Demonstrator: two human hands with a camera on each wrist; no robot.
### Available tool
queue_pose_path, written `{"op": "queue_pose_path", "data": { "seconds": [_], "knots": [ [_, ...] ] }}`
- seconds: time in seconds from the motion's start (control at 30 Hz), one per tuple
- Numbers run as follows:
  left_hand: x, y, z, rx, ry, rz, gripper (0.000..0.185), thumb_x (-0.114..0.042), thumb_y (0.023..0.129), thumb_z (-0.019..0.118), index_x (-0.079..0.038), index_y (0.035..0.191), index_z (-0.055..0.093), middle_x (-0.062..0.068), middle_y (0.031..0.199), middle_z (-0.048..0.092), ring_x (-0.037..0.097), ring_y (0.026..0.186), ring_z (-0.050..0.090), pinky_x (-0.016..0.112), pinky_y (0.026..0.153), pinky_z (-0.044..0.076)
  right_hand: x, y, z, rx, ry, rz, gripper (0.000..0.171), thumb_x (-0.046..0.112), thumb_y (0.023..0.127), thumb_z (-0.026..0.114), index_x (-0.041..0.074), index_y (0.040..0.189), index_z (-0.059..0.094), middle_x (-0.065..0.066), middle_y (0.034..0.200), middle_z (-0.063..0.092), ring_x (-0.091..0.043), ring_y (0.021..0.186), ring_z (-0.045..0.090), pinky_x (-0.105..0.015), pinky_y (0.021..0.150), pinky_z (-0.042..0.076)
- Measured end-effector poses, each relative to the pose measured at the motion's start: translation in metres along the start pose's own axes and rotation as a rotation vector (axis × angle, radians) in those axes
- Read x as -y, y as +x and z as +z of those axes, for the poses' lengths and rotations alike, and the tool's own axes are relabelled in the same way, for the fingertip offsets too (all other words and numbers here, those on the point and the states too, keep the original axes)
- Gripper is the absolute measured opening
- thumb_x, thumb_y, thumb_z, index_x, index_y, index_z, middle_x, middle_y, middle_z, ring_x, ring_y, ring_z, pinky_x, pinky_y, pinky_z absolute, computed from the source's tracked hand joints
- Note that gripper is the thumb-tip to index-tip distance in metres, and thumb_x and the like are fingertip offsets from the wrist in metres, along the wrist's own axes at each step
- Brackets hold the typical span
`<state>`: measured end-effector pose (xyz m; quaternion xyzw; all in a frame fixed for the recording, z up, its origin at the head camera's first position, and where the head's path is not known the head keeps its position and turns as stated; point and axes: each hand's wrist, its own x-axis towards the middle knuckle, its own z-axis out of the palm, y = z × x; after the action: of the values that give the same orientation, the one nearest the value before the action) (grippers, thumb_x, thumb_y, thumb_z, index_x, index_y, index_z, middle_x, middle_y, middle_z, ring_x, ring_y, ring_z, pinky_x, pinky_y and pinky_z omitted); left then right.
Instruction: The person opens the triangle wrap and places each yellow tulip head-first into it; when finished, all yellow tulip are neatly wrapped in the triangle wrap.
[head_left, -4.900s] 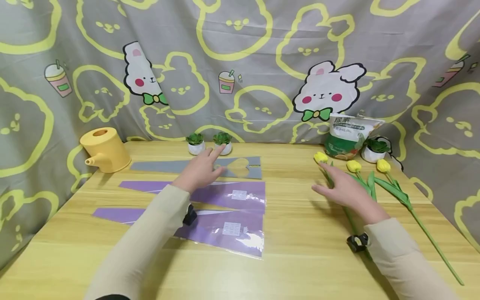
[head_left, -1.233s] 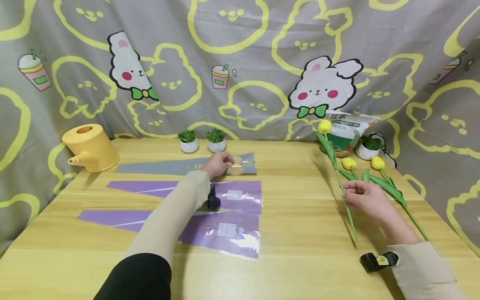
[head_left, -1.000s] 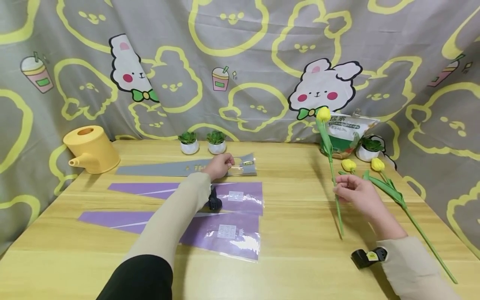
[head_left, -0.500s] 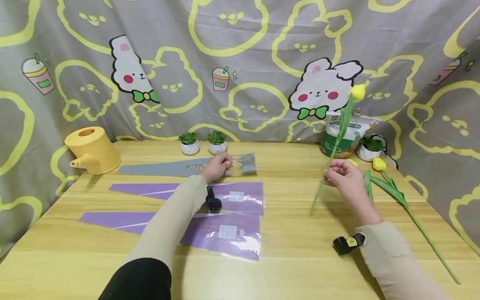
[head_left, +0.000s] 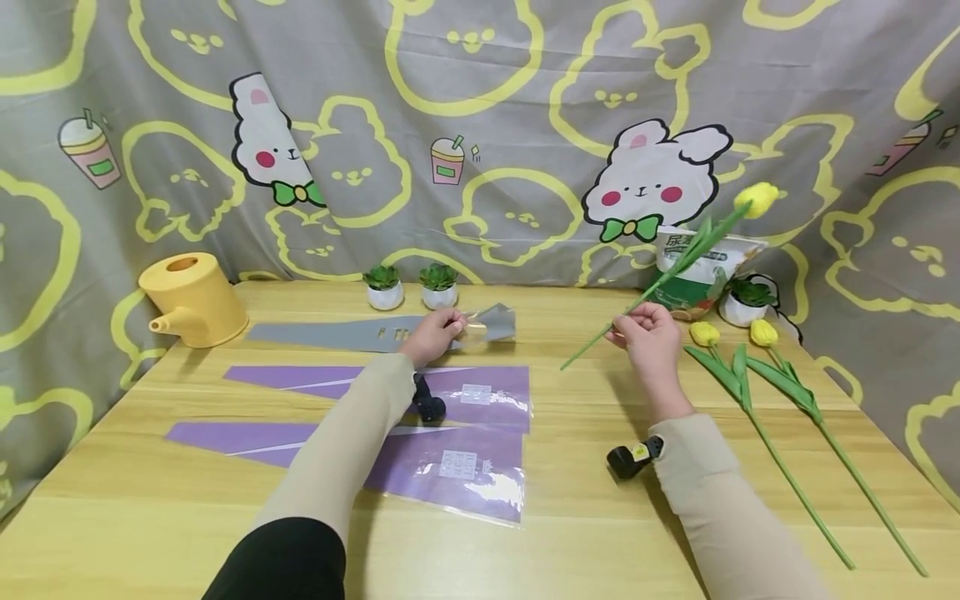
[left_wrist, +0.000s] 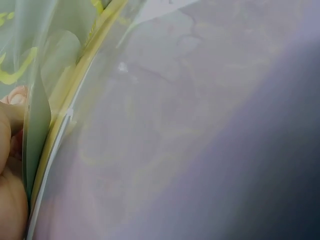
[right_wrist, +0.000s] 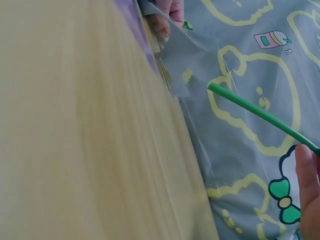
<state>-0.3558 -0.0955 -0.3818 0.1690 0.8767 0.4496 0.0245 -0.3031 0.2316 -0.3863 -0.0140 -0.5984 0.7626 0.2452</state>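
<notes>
At the far left of the wooden table (head_left: pixel 585 517), near nine o'clock, we see a yellow watering can (head_left: pixel 197 298); what it holds cannot be seen. To its right, three flat flower sleeves lie side by side: a grey flower sleeve (head_left: pixel 360 332) farthest from us, then a middle purple sleeve (head_left: pixel 480 392), and a nearest purple sleeve (head_left: pixel 420 462).

Our left hand (head_left: pixel 433 333) reaches toward twelve o'clock and pinches the wide, clear mouth of the grey flower sleeve, lifting its edge off the table. The left wrist view shows only a fingertip (left_wrist: pixel 15 97) against the see-through film. Just beyond the hand, two small white pots (head_left: pixel 412 294) each hold a green succulent.

Moving right, our right hand (head_left: pixel 651 337) is raised above the table at about one o'clock, its fingers closed around the green stem of a yellow tulip (head_left: pixel 756 198). The held tulip slants through the air, its bloom high toward two o'clock and its cut stem end pointing at the open sleeve mouth, still apart from it.

Behind it stands a white and green bag (head_left: pixel 693 271), clipped at the top, contents hidden, and another small potted succulent (head_left: pixel 744 302). At three o'clock, two more yellow tulips (head_left: pixel 750 367) lie flat on the table, well apart from the sleeves.
</notes>
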Motion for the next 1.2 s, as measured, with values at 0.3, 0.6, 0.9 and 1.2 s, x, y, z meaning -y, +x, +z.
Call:
{"op": "queue_pose_path", "data": {
  "seconds": [0.3,0.6,0.9,1.2],
  "knots": [
    [0.003,0.002,0.001,-0.028,-0.112,-0.054,0.019,-0.016,0.099,0.042,-0.002,0.099,0.055,0.007,0.092,0.055,0.018,0.083,0.047,0.029,0.077,0.038,0.032,-0.028,0.049,-0.162,0.095,0.057,0.023,-0.014,0.078,0.051,0.007,0.08,0.043,0.002,0.062,0.052,-0.007,0.055,0.059,-0.02,0.056,0.052],
    [0.005,0.003,0.001,-0.049,-0.119,-0.063,0.018,-0.016,0.098,0.045,-0.002,0.097,0.057,0.007,0.091,0.055,0.018,0.083,0.047,0.029,0.077,0.038,0.022,-0.024,0.072,-0.252,0.216,0.111,0.022,-0.014,0.078,0.049,0.006,0.082,0.041,-0.003,0.067,0.048,-0.01,0.058,0.059,-0.021,0.059,0.053],
    [0.003,-0.001,0.001,-0.026,-0.092,-0.018,0.015,-0.013,0.096,0.048,-0.002,0.096,0.057,0.006,0.089,0.054,0.018,0.083,0.047,0.029,0.078,0.038,0.009,-0.024,0.086,-0.212,0.189,0.23,0.022,-0.013,0.077,0.049,0.007,0.085,0.041,-0.004,0.072,0.049,-0.01,0.056,0.058,-0.021,0.061,0.053],
    [0.005,0.001,0.004,-0.029,-0.086,-0.04,0.013,-0.015,0.095,0.051,-0.004,0.093,0.058,0.004,0.088,0.055,0.018,0.082,0.047,0.028,0.076,0.037,0.004,-0.028,0.089,-0.086,0.124,0.495,0.022,-0.01,0.083,0.053,0.005,0.093,0.04,-0.006,0.081,0.053,-0.01,0.064,0.063,-0.021,0.071,0.053]
  ]
}}
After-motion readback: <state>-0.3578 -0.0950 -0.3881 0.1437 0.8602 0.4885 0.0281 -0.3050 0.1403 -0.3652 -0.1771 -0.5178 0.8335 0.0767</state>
